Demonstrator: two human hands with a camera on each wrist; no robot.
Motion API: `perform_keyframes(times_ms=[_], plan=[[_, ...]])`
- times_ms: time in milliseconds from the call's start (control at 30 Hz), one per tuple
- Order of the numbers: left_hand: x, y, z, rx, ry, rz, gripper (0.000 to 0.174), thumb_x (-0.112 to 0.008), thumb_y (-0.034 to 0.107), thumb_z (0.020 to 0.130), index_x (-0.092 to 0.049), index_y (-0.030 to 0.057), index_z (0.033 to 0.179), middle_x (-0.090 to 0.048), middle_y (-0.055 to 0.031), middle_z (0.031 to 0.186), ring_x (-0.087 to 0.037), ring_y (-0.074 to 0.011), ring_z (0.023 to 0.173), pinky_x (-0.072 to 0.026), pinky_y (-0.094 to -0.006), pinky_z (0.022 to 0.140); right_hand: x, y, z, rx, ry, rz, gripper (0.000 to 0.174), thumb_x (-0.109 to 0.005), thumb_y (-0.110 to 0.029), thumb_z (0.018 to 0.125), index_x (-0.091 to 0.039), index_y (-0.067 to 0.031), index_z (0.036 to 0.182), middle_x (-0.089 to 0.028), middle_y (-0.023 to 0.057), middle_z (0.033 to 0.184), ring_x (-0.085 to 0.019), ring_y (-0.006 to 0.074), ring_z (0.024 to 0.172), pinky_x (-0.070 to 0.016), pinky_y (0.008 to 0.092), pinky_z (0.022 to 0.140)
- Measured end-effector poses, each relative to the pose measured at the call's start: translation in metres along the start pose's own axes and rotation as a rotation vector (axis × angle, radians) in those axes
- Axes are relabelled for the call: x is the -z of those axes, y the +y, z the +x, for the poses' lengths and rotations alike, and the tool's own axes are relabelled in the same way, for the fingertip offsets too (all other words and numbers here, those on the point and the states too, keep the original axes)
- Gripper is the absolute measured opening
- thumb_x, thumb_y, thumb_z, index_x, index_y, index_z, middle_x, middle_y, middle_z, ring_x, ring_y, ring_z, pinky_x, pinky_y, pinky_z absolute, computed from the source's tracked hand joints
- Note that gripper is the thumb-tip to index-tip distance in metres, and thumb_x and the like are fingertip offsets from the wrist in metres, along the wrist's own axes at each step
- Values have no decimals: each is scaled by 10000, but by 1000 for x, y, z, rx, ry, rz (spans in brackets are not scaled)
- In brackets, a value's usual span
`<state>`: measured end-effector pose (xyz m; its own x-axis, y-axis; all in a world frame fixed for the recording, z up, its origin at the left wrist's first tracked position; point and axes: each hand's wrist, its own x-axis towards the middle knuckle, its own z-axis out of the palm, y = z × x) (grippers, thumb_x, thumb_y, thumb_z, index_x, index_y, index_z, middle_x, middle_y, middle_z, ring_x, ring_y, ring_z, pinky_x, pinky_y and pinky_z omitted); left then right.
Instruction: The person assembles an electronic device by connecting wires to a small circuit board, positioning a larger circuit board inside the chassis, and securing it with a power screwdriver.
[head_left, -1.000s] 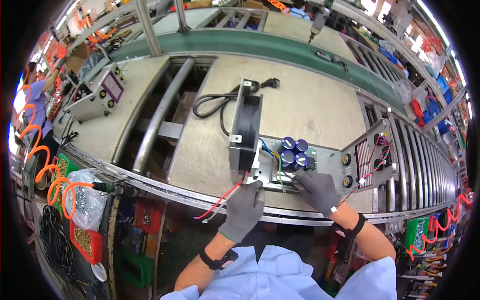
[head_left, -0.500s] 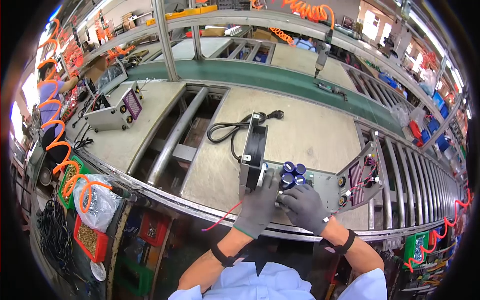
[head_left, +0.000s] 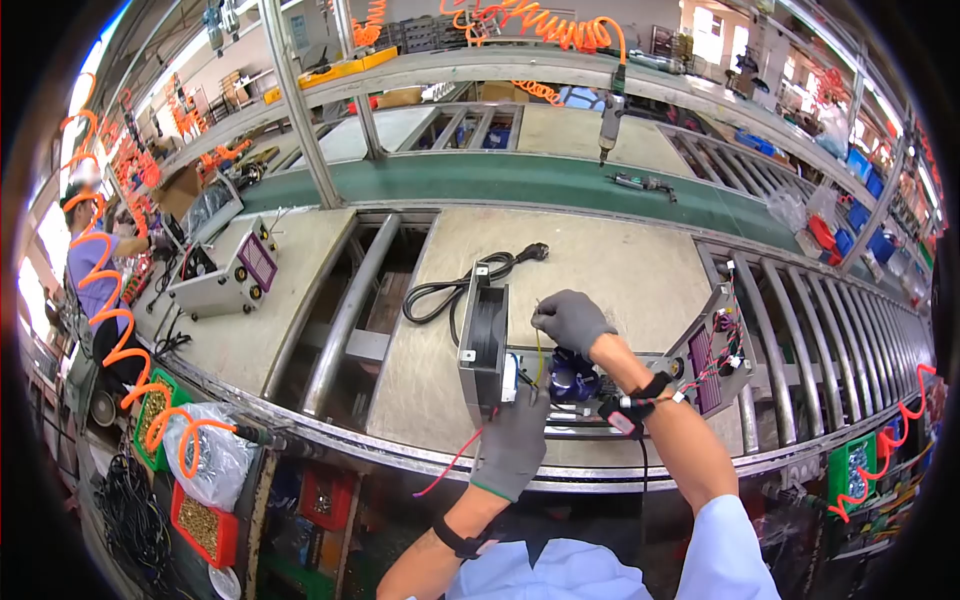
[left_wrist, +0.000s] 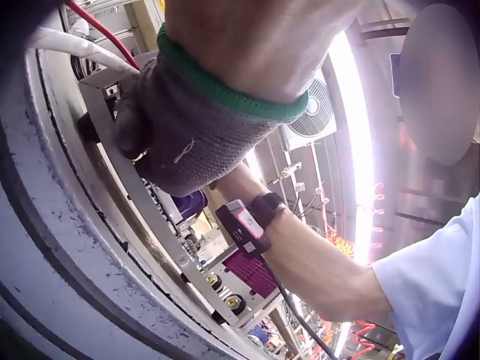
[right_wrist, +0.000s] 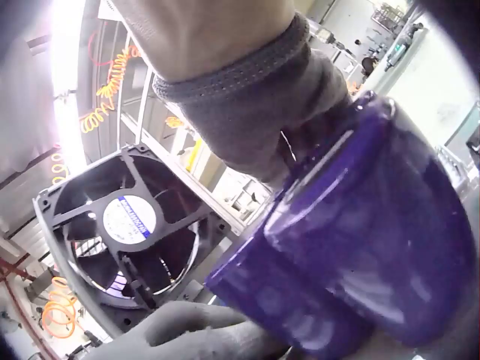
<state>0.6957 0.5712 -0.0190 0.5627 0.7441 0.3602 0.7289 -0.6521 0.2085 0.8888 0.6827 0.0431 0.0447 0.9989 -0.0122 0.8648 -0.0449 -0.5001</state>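
An open metal chassis carries a black fan (head_left: 488, 325) upright at its left end, its blades facing the right wrist camera. Purple-blue capacitors (right_wrist: 375, 240) stand beside it, partly covered by the right forearm in the head view. My gloved right hand (head_left: 575, 320), raised behind them, pinches the upper end of a thin yellow-green wire (head_left: 540, 350). This wire runs down to my gloved left hand (head_left: 512, 450), whose curled fingers hold its lower part low beside the fan. A red wire (head_left: 450, 465) trails from under the left hand over the front rail.
The chassis's end panel (head_left: 708, 370) with loose wiring rises at right. A coiled black power cord (head_left: 430, 300) lies behind the fan. Metal rollers (head_left: 820, 350) flank the board. Another chassis (head_left: 225, 280) sits at left; a screwdriver (head_left: 610, 125) hangs over the green belt (head_left: 450, 178).
My right hand has risen from the front of the chassis to behind the capacitors, drawing the yellow-green wire upward. The left hand has come down slightly beside the fan. The head view has shifted.
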Motion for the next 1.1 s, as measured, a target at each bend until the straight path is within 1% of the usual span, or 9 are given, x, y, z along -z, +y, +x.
perform_keyframes(times_ms=[200, 333, 467, 600, 633, 733, 900, 1000, 1100], plan=[[3, 4, 4, 55, -82, -32, 364, -594, 26, 811, -595, 49, 1174, -609, -132, 1172, -702, -311, 785, -567, -421, 644, -50, 59, 65, -122, -105, -265, 340, -699, -350, 796, -790, -102, 1010, -741, 193, 1008, -719, 378, 923, -568, 434, 841], [-1, -2, 2, 48, -65, -81, 271, -593, 18, 807, -586, 37, 1077, -609, -142, 1181, -692, -326, 775, -565, -430, 645, -72, 109, 91, -8, -425, -438, 357, -691, -360, 753, -793, -95, 970, -736, 216, 1029, -719, 400, 941, -572, 442, 843], [-6, -5, 4, 68, -123, -113, 312, -594, 16, 798, -588, 13, 1110, -611, -163, 1243, -683, -329, 759, -572, -420, 680, -29, 79, 36, -217, -182, -200, 389, -712, -419, 795, -792, -77, 962, -744, 200, 1026, -720, 381, 952, -565, 445, 863], [-2, -6, -9, -51, 35, -88, 479, -600, 16, 782, -570, -7, 1259, -567, -189, 1387, -688, -310, 835, -577, -402, 712, 4, 49, -20, -158, 94, -118, 442, -713, -452, 838, -769, -58, 1032, -747, 177, 1029, -722, 356, 939, -563, 452, 851], [26, 2, -14, -20, -25, -137, 435, -609, 31, 811, -581, -4, 1244, -578, -196, 1357, -684, -323, 927, -578, -393, 744, 2, 47, -36, -98, 257, -99, 449, -705, -450, 855, -758, -54, 1060, -746, 169, 1030, -721, 354, 931, -563, 456, 842], [43, 2, -46, 5, 258, -404, 292, -626, 115, 914, -643, 42, 1196, -637, -186, 1210, -700, -346, 887, -578, -408, 764, 18, 10, -100, 4, 394, 172, 319, -693, -308, 896, -745, -40, 1062, -748, 153, 953, -734, 275, 835, -561, 373, 751], [44, -45, -90, 455, 184, -323, 264, -665, 169, 899, -681, 96, 1153, -641, -160, 1067, -680, -351, 871, -563, -442, 720, -11, -12, -177, 49, 78, 510, 277, -678, -265, 905, -755, -14, 993, -739, 152, 847, -719, 211, 788, -543, 343, 725], [36, -61, -95, 343, 121, -271, 173, -661, 159, 901, -681, 84, 1055, -634, -143, 941, -659, -349, 830, -542, -455, 698, -44, -25, -185, 56, -160, 503, 302, -669, -289, 908, -751, -11, 994, -741, 151, 863, -716, 254, 793, -548, 369, 749], [39, -58, -93, 277, 85, -274, 172, -650, 151, 907, -675, 70, 1056, -618, -133, 867, -641, -357, 812, -529, -456, 694, -80, -38, -183, -50, -319, 718, 370, -683, -302, 927, -718, 21, 1105, -709, 123, 800, -668, 175, 648, -544, 334, 632]])
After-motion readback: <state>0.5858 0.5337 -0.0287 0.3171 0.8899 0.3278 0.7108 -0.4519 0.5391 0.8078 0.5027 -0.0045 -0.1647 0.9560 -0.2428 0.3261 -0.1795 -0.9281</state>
